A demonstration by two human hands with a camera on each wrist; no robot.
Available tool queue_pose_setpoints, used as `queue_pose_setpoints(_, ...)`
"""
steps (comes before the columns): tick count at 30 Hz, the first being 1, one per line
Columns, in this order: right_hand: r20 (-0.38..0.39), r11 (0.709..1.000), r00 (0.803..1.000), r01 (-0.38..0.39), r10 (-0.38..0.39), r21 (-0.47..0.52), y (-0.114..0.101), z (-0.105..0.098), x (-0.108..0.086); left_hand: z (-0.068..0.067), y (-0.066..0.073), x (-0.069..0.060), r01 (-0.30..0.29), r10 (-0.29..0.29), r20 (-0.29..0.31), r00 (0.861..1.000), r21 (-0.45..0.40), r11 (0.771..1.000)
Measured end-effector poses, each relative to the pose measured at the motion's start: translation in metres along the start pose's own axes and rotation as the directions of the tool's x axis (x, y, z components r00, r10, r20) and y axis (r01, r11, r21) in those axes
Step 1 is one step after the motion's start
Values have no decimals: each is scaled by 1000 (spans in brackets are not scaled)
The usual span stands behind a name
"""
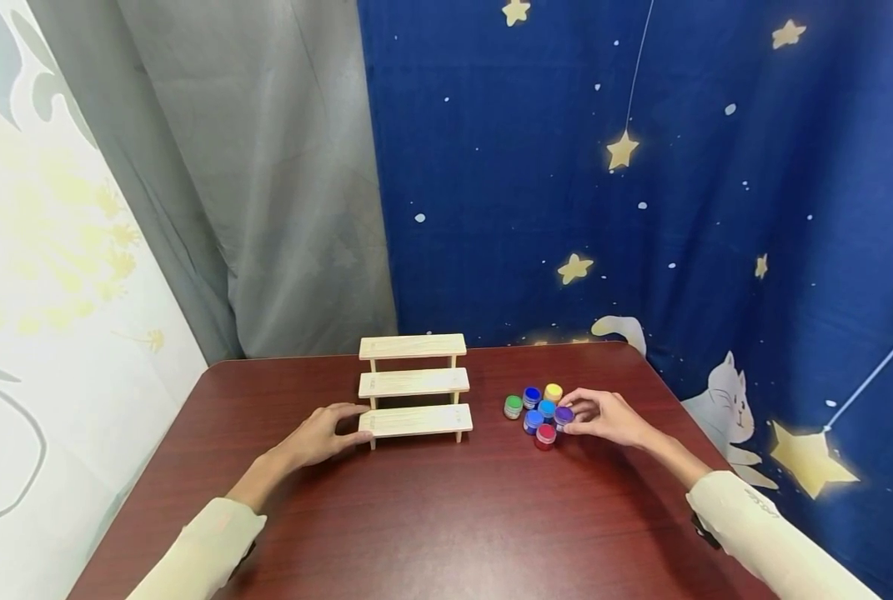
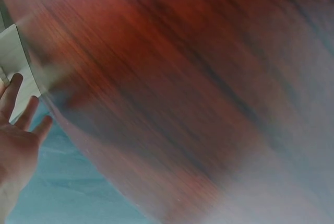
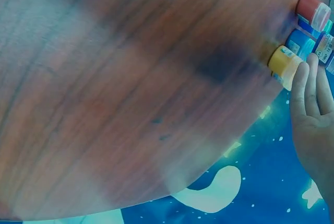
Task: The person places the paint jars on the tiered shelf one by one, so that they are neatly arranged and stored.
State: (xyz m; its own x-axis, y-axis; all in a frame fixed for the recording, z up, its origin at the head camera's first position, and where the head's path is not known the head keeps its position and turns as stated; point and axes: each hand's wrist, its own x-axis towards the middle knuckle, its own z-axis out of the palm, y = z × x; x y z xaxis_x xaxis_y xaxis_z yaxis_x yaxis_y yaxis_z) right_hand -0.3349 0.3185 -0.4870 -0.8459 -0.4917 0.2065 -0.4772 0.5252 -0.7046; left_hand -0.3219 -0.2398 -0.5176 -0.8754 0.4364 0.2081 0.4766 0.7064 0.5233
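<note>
A three-tier wooden display stand [image 1: 413, 382] stands on the table. At the left end of its lowest tier my left hand [image 1: 318, 435] grips the board, thumb toward the front and fingers behind. Several small paint jars with coloured lids cluster right of the stand: green [image 1: 514, 405], dark blue [image 1: 532, 396], yellow [image 1: 554, 392], light blue [image 1: 547, 408], blue [image 1: 533, 421] and red [image 1: 545, 435]. My right hand [image 1: 607, 417] pinches the purple-lidded paint jar [image 1: 563, 416] at the cluster's right side. In the right wrist view, its fingers [image 3: 311, 91] partly hide the jars.
The dark red wooden table [image 1: 416, 517] has rounded far corners. Behind it hang a grey curtain [image 1: 266, 167] and a blue star-patterned curtain [image 1: 506, 183]. A pale patterned curtain [image 1: 48, 292] hangs at the left.
</note>
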Motion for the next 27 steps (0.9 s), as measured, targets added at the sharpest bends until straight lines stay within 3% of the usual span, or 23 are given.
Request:
queue_pose_setpoints(14, -1, 999, 999, 50, -50, -7, -23, -4, 32, 0, -1, 0, 1, -1, 1, 1000, -18, 1000)
queue_pose_setpoints(27, 9, 1000, 1000, 25, -25, -1, -41, 4, 57, 3, 2, 0, 35, -34, 13, 999, -61, 998)
